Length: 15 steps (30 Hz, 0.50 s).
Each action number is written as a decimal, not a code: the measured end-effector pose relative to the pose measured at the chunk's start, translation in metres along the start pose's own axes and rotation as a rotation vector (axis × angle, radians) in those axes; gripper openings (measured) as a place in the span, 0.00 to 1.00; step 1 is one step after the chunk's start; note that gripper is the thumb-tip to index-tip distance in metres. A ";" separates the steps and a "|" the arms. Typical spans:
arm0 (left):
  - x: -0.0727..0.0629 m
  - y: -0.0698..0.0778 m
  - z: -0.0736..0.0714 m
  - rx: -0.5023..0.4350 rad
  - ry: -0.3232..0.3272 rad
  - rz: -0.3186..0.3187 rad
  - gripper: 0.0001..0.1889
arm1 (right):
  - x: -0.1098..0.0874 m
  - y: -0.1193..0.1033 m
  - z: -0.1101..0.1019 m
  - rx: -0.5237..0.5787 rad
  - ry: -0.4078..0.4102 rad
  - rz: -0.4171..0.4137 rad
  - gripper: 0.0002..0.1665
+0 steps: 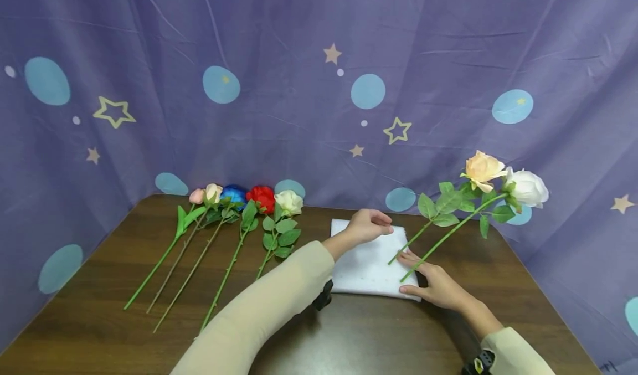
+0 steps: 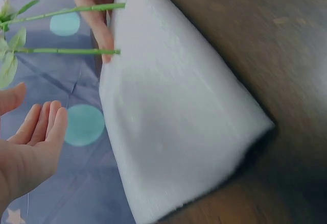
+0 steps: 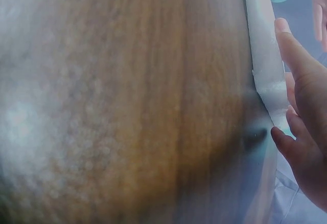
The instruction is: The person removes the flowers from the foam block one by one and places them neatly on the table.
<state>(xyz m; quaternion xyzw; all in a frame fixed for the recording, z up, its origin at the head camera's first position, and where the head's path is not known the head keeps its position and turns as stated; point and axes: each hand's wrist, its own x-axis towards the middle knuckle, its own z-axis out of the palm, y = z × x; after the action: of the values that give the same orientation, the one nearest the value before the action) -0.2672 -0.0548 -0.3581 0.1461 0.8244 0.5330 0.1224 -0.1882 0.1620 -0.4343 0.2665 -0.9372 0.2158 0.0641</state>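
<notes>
A white foam block point(image 1: 366, 267) lies on the table. Two artificial roses, a peach one point(image 1: 482, 170) and a white one point(image 1: 528, 189), stand at its right part, leaning right. In the left wrist view their green stems point(image 2: 66, 51) end at the block's surface. Over the back of the block is my left hand point(image 1: 368, 226), fingers extended and holding nothing; the left wrist view shows its palm. My right hand point(image 1: 438, 286) rests at the block's right edge beside the stems, thumb and fingers spread. In the right wrist view its fingers point(image 3: 301, 63) are by the block's side.
Several artificial flowers lie in a row on the left of the brown wooden table point(image 1: 349, 330), among them a blue rose point(image 1: 233, 194), a red rose point(image 1: 262, 196) and a cream-white rose point(image 1: 289, 202). A purple patterned curtain point(image 1: 299, 87) hangs behind the table.
</notes>
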 end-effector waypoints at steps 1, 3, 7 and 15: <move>0.000 0.001 0.003 0.001 -0.006 0.002 0.12 | 0.000 0.000 0.000 0.001 0.005 -0.005 0.39; 0.001 0.002 0.009 0.000 -0.026 0.006 0.12 | 0.000 0.001 0.001 -0.001 0.020 -0.025 0.39; -0.001 0.001 0.022 0.008 -0.069 -0.006 0.13 | -0.001 0.003 0.001 -0.008 0.034 -0.042 0.39; -0.007 -0.003 0.038 0.091 -0.126 0.013 0.11 | -0.003 0.003 0.001 -0.010 0.023 -0.027 0.38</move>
<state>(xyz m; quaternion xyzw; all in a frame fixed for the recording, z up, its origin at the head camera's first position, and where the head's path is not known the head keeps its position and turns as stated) -0.2475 -0.0266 -0.3755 0.1902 0.8373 0.4857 0.1636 -0.1875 0.1654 -0.4369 0.2762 -0.9338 0.2133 0.0792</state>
